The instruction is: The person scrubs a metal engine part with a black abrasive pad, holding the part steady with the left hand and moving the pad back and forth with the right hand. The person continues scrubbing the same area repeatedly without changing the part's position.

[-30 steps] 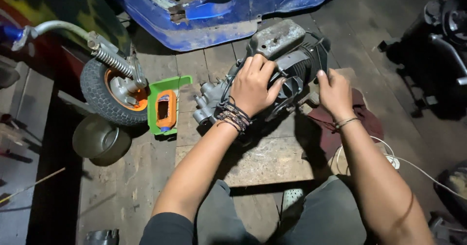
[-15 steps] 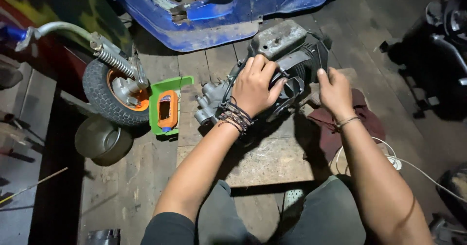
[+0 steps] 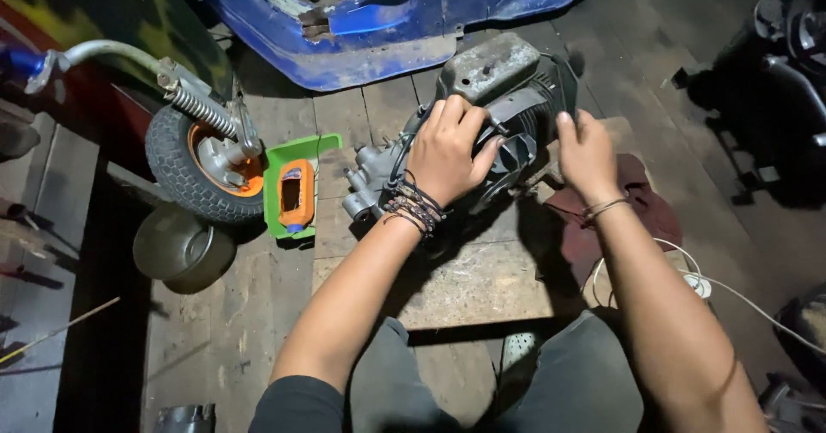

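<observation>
Head view: grey engine block (image 3: 503, 98) sat at frame centre-top on a wooden board (image 3: 482, 282). Left hand (image 3: 447, 153) lay on top of it, grip curled over the dark fan housing. Right hand (image 3: 587, 153) pressed the engine's right side, fingers together, pinching nothing visible. Small wheel (image 3: 194, 162) and green tray (image 3: 297, 188) at left, blue scooter body (image 3: 387, 29) above.

Repair workshop or garage, dim and grimy. Small engine (image 3: 482, 132) lies on a rough wooden board (image 3: 473, 287) over a dark plank floor (image 3: 215, 347). Blue scooter body panel (image 3: 387, 20) at top, small wheel (image 3: 202, 166) with orange hub and spring fork at left, green and orange container (image 3: 295, 188) beside it, metal bowl (image 3: 176, 248), white cable (image 3: 740, 295) trailing at right.
</observation>
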